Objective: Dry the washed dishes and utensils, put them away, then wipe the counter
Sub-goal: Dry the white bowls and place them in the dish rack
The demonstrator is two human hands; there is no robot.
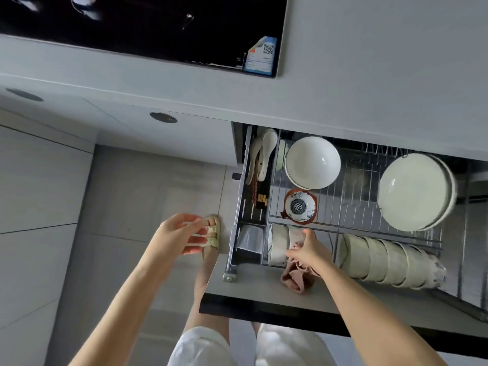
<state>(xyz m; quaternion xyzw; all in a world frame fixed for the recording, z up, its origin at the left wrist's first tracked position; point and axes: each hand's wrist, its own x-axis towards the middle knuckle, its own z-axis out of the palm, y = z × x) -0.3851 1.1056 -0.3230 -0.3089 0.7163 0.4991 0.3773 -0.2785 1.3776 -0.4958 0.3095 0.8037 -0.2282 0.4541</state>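
Drawer (239,207) is pulled out under the counter (369,62), with the wire rack inside already loaded. Right hand (307,250) is curled round a pink cloth (294,280), which hangs over the near drawer front. Its fingertips are at the rim of the short bowl stack (277,244), which sits on edge in the near-left slot. Can't tell if it has let go of that bowl. Left hand (182,233) is loose and open, holds nothing, and is out over the floor left of the drawer, above the sandal (211,233).

In the drawer: long bowl row (383,260) near right, plates (414,191) far right, big white bowl (313,162) far middle, patterned bowl (299,206) below it, spoons (266,154) and chopsticks (260,199) in the left tray.

Risks, my read:
- The cloth bunched in the same hand weakens the hold, so the bowl could slip and knock its neighbours.
- The on-edge bowls may tip or roll if not seated between the wires.
- The dangling cloth could get caught when the drawer shuts.
- The foot is beside the drawer corner, so a shin bump is possible.
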